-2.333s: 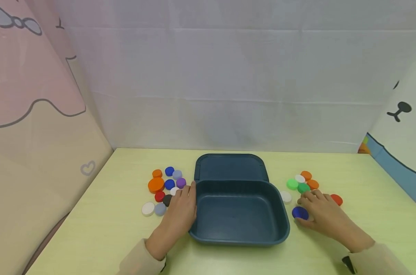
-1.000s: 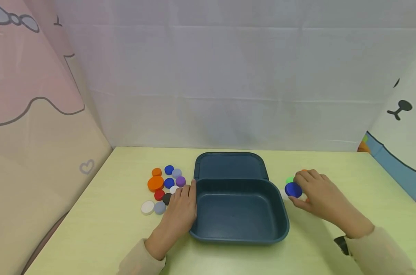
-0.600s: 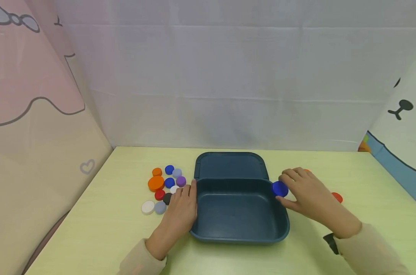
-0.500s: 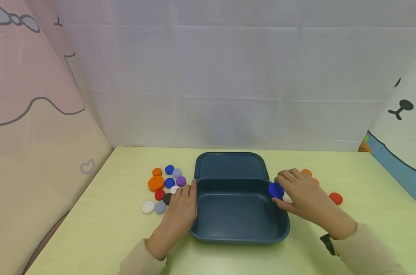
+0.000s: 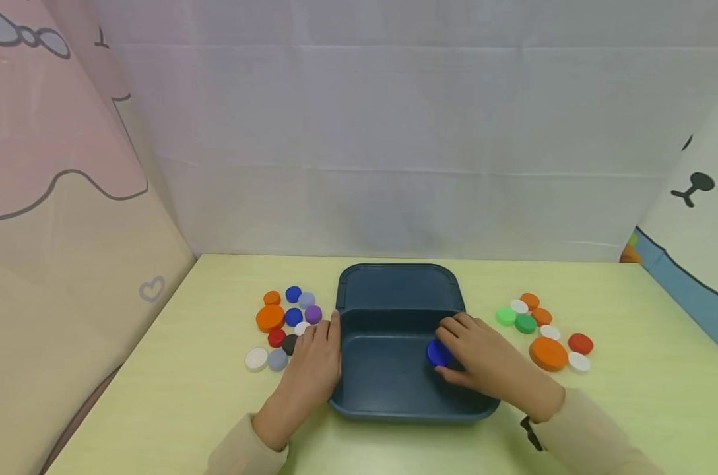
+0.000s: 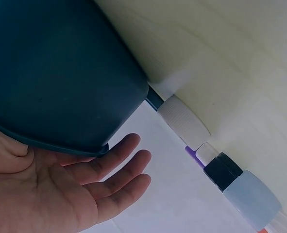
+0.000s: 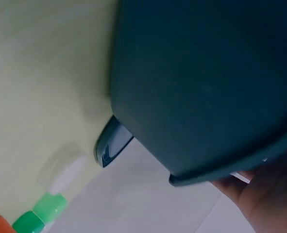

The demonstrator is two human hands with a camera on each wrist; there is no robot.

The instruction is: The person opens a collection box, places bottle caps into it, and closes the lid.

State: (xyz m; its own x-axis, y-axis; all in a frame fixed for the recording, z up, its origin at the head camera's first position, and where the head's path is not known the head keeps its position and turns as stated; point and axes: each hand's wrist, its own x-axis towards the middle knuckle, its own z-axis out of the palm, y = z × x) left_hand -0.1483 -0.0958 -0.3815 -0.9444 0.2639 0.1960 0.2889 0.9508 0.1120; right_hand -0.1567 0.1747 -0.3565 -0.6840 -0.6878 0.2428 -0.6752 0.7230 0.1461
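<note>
- Pinched a blue bottle cap [image 5: 438,353] in the right grip [image 5: 484,359], well inside the open dark teal box [image 5: 383,379]; contact with the box floor impossible to tell.
- Laid the left grip [image 5: 311,363], loose and unclenched, along the box's left rim.
- Saw a dark teal lid [image 5: 400,287] just behind the box.
- Saw a left cap cluster [image 5: 270,318] and a right cap cluster [image 5: 548,354], mixed colours, on the bench [image 5: 175,396].

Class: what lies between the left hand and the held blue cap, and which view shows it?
The head view shows only the box, its left side and bare floor, between the left hand and the held blue cap.
</note>
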